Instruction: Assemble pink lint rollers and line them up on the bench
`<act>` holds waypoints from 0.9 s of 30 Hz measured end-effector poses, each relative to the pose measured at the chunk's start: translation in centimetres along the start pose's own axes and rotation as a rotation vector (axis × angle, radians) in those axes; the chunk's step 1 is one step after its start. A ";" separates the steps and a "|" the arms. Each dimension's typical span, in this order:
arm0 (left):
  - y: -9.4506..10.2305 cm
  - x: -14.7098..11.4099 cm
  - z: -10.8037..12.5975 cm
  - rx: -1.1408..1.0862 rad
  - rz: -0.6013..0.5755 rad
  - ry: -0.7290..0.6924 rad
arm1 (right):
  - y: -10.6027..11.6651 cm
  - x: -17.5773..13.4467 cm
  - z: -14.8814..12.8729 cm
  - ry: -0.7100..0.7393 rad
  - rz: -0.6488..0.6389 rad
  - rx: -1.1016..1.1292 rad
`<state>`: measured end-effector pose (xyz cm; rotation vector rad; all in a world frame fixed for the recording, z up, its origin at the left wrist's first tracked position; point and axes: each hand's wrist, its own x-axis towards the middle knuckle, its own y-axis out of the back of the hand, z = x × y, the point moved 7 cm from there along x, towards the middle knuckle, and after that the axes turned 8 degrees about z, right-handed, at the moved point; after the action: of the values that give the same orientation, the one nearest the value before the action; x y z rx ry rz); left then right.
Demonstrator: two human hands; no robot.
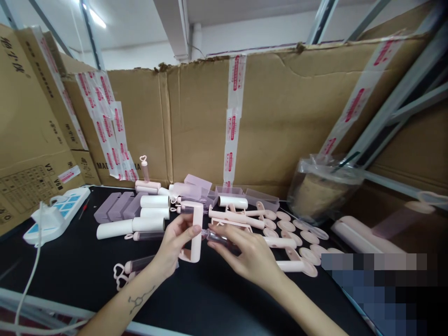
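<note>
My left hand (177, 240) is closed on a pale pink U-shaped plastic bracket (197, 233), held upright above the black table. In my right hand (241, 245) is a clear tube (220, 237), lying almost level, its narrow end against the side of the bracket. The fingers partly hide the tube, and I cannot tell whether its tip is inside the bracket. Just behind my hands are more pink bracket parts (241, 218). Clear tubes with pink heart-shaped loops (119, 275) lie left of my left wrist.
Pink oval discs (287, 226) spread to the right. White cylinders (131, 227) and lilac boxes (121, 206) lie at left. A power strip (66, 210) with a cable is at the far left. A bagged cup (318, 191) stands at back right, before a cardboard wall (196, 121).
</note>
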<state>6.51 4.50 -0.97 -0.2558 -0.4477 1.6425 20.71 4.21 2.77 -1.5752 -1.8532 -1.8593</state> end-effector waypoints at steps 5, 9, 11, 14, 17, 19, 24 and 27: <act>-0.1 0.2 0.5 0.069 -0.013 -0.128 | -0.5 -0.3 0.0 0.068 -0.002 -0.090; 0.3 0.3 0.2 0.122 0.019 -0.142 | -0.7 -0.5 -0.2 0.086 0.010 -0.114; 0.4 0.4 0.1 0.136 0.020 -0.126 | -0.7 -0.5 -0.2 0.073 0.010 -0.115; 0.4 0.4 0.0 0.141 0.001 -0.097 | -0.8 -0.5 0.1 0.023 -0.012 -0.074; 0.2 0.3 0.2 0.150 -0.020 -0.109 | -0.9 -0.4 0.3 -0.049 -0.065 0.045; 0.2 0.3 0.3 0.175 -0.029 -0.131 | -1.1 -0.3 0.4 -0.094 -0.107 0.115; 0.1 0.4 -0.1 0.258 -0.065 -0.162 | -1.4 0.0 0.2 -0.138 -0.177 0.251; 0.0 0.4 -0.3 0.298 -0.100 -0.155 | -1.7 -0.2 0.7 -0.213 -0.203 0.306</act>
<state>6.52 4.93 -1.19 0.1149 -0.3202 1.6124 20.12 5.09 1.30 -1.5774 -2.3350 -1.4240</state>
